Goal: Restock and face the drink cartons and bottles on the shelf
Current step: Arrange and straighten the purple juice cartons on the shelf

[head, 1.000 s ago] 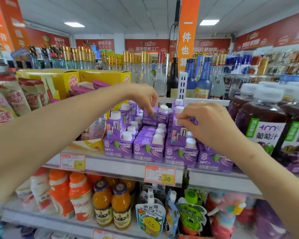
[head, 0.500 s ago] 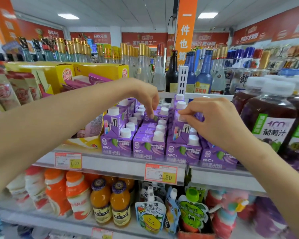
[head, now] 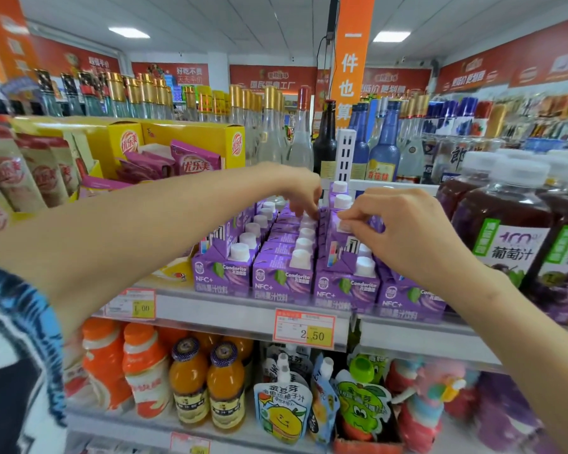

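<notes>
Purple cartons (head: 282, 276) stand in four files on the shelf (head: 230, 314) directly above the 2.50 price tag (head: 304, 327). The right hand (head: 404, 227) pinches the top of one raised carton (head: 338, 247) just up and right of the tag, its side turned outward. The left hand (head: 300, 191), higher above the tag, has its fingers bent onto the rear caps, and a grip cannot be confirmed. Risk: the raised carton stands proud of a tightly packed file, so forcing it down askew could snag a neighbour's cap and push front cartons over the shelf lip by the tag.
</notes>
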The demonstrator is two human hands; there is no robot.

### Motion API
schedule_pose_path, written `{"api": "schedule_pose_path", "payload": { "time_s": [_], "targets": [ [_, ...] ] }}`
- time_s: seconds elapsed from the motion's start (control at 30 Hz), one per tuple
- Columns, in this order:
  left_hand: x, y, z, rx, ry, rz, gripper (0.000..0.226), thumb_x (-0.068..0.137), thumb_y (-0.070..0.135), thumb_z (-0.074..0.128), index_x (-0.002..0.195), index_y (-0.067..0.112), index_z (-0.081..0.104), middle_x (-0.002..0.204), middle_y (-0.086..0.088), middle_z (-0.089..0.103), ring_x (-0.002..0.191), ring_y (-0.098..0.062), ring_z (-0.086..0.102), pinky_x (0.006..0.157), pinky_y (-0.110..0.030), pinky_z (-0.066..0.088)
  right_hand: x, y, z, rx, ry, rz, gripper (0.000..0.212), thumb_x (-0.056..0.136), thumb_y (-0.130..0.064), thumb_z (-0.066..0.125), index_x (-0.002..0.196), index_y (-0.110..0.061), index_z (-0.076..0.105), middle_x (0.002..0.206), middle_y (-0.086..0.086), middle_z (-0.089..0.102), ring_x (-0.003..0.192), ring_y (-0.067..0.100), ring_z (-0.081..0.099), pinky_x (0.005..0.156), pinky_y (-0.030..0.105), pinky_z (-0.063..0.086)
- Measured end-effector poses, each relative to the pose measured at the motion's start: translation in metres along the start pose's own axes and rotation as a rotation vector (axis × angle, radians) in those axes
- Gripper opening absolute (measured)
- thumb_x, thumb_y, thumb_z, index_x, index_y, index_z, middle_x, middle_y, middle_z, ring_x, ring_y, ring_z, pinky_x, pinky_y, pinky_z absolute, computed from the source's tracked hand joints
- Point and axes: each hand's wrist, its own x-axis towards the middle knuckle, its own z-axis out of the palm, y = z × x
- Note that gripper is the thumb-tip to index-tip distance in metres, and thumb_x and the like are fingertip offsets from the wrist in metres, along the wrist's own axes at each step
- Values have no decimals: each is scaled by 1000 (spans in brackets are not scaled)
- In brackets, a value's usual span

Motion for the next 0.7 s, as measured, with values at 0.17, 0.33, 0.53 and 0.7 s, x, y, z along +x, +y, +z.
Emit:
{"api": "schedule_pose_path", "payload": {
  "time_s": [0.17,0.33,0.53,0.7],
  "targets": [
    [7,1,5,28,22,-34,22,87,27,63,69,15,64,38,17,55,42,6,52,52,-15,40,1,3,0,11,-7,2,8,80,-11,68,75,-10,74,69,2,67,64,28,62,62,43,53],
    [-3,-8,-7,-132,69,-38,23,85,29,68,86,7,69,65,8,62,61,-4,56,63,-20,45,1,2,-1,34,-34,38,6,81,-12,71,77,-10,74,72,1,68,68,26,62,65,43,52],
    [-49,-18,-47,-340,363,-30,23,88,25,64,98,5,67,87,-3,67,76,-8,60,61,-14,40,3,1,-7,105,-87,106,6,84,-13,70,80,-14,75,74,-3,66,71,19,61,72,41,51],
    [-104,-9,-55,-437,584,63,19,85,22,67,100,11,66,87,4,65,76,-1,60,65,-15,44,6,2,-11,117,-116,104,9,86,-15,68,88,-11,76,82,-2,69,77,17,63,78,42,51]
  ]
}}
